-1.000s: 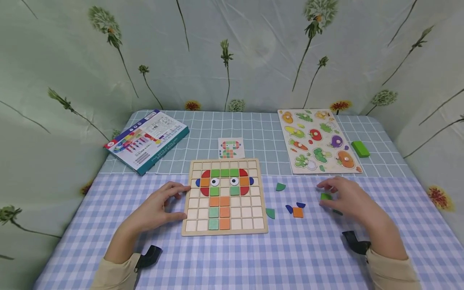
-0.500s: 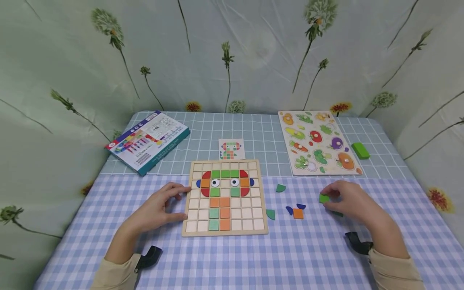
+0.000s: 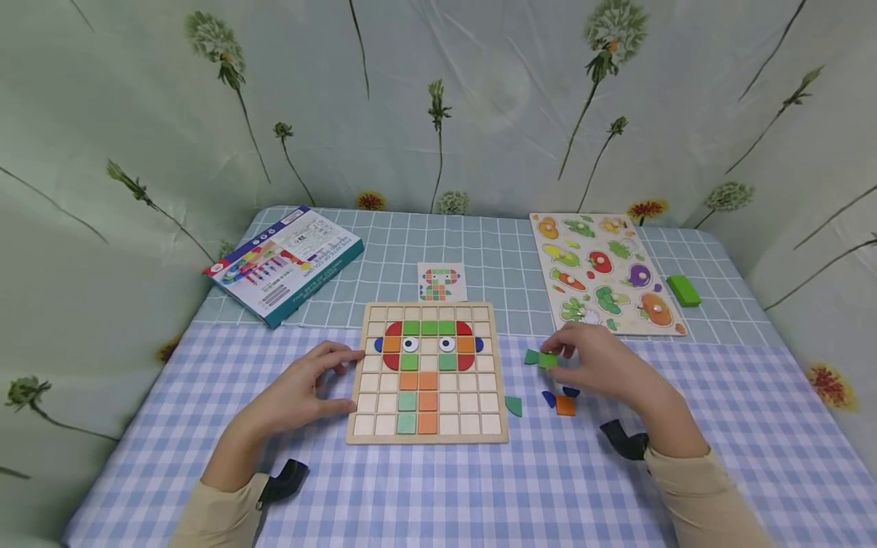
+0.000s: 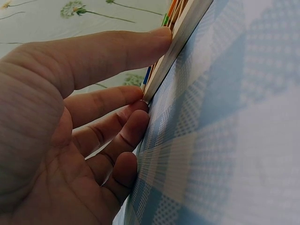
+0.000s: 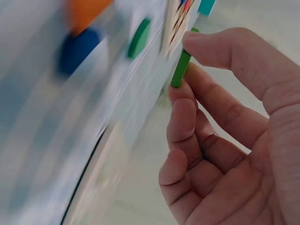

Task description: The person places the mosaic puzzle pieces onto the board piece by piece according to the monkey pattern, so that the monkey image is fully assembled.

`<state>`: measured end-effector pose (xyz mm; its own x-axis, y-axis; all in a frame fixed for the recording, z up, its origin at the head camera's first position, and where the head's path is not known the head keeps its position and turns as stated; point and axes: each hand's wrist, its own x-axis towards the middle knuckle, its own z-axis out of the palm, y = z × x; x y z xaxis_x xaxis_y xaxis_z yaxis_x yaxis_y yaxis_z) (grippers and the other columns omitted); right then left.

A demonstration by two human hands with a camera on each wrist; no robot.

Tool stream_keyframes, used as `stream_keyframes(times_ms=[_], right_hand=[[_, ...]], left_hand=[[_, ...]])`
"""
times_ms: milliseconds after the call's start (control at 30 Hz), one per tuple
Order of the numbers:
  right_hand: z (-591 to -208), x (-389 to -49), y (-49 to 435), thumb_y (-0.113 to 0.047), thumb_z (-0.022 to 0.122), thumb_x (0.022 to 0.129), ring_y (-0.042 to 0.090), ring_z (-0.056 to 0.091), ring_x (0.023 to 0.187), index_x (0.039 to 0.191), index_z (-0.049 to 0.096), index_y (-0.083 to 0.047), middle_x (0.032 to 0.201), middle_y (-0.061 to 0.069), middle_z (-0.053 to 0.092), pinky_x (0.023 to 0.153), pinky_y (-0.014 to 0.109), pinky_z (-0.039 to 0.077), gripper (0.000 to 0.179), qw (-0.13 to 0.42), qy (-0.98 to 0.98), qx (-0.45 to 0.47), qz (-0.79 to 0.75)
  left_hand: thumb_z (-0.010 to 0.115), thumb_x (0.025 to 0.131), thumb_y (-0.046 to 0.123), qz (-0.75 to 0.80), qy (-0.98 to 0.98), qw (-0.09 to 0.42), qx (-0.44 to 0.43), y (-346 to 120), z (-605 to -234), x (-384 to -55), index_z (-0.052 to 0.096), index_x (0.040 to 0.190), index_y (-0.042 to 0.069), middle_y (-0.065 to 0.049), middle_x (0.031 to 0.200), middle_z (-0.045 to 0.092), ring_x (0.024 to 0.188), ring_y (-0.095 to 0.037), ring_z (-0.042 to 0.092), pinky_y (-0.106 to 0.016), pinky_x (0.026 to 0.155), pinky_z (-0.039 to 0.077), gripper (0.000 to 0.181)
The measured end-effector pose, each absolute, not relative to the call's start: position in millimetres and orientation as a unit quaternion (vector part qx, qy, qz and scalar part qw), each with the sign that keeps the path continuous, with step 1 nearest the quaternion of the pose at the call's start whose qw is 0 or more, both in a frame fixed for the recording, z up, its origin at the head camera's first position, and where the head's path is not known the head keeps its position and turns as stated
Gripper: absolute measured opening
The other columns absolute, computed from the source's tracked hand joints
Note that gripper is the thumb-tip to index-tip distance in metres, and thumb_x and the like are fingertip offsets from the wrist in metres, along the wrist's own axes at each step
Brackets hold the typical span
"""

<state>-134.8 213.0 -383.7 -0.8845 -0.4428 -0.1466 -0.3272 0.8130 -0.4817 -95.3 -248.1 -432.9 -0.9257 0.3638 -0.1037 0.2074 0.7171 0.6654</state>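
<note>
A wooden grid board (image 3: 469, 426) lies in front of me, with colored tiles forming a face with two round eyes and orange and green squares below it. My left hand (image 3: 291, 392) rests at its left edge, thumb and fingertips touching the frame, fingers relaxed, as the left wrist view also shows against the board's side (image 4: 176, 49). My right hand (image 3: 603, 364) pinches a green square tile (image 3: 547, 361) between thumb and fingers, right of the board. In the right wrist view the tile (image 5: 181, 68) appears edge-on, raised off the cloth.
Green quarter-round pieces (image 3: 514, 406), dark blue half-rounds (image 3: 550, 399) and an orange square (image 3: 565, 406) lie right of the board. Behind are a pattern card (image 3: 442, 281), a boxed set (image 3: 284, 262), a vegetable peg puzzle (image 3: 603, 266) and a green block (image 3: 684, 291).
My right hand has closed its fingers on the green square tile, picked it up and carried it left toward the board. The left hand stays at the board's edge.
</note>
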Motion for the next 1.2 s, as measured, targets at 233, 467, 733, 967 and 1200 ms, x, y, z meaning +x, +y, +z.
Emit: stream_keyframes(times_ms=[233,467,733,967,1200], right_hand=[[-388.8,-140.2,162.4,-0.015,0.084,0.089,0.014,0.066,0.091,0.112,0.082,-0.01,0.102,-0.003,0.073,0.08,0.028,0.059,0.023,0.122,0.919,-0.284,-0.246],[-393.6,-140.5,116.3,-0.014,0.084,0.088,0.01,0.062,0.084,0.108,0.082,-0.009,0.099,-0.002,0.073,0.075,0.021,0.056,0.02,0.138,0.887,-0.353,-0.265],[-391.2,-139.4,67.5,-0.016,0.084,0.092,0.011,0.055,0.083,0.11,0.081,-0.008,0.097,0.0,0.072,0.073,0.02,0.049,0.021,0.169,0.872,-0.383,-0.253],[-390.1,-137.6,42.3,-0.022,0.084,0.094,0.011,0.054,0.083,0.108,0.079,-0.011,0.092,-0.001,0.067,0.073,0.022,0.047,0.018,0.181,0.869,-0.397,-0.232],[-394.2,-138.1,27.7,-0.027,0.083,0.096,0.009,0.056,0.085,0.112,0.079,-0.014,0.096,-0.006,0.069,0.079,0.02,0.049,0.021,0.175,0.864,-0.418,-0.219]], left_hand=[[0.093,0.084,0.024,0.345,0.918,0.121,0.155,-248.1,-433.6,-96.3,0.064,0.149,0.018,-0.006,0.143,0.059,0.114,-0.021,0.055,-0.026,0.081,0.046,0.072],[0.093,0.084,0.025,0.34,0.919,0.124,0.157,-248.0,-432.4,-97.3,0.064,0.149,0.018,-0.006,0.145,0.058,0.115,-0.021,0.056,-0.027,0.082,0.048,0.071],[0.092,0.085,0.025,0.341,0.919,0.124,0.156,-248.5,-432.2,-97.1,0.063,0.15,0.018,-0.006,0.144,0.059,0.114,-0.021,0.055,-0.026,0.08,0.047,0.072],[0.092,0.085,0.024,0.341,0.919,0.118,0.159,-248.8,-431.5,-96.3,0.063,0.15,0.017,-0.005,0.143,0.06,0.113,-0.02,0.056,-0.026,0.081,0.047,0.072],[0.092,0.085,0.024,0.341,0.918,0.114,0.166,-249.3,-430.9,-95.8,0.063,0.15,0.017,-0.005,0.143,0.06,0.112,-0.02,0.056,-0.025,0.079,0.047,0.071]])
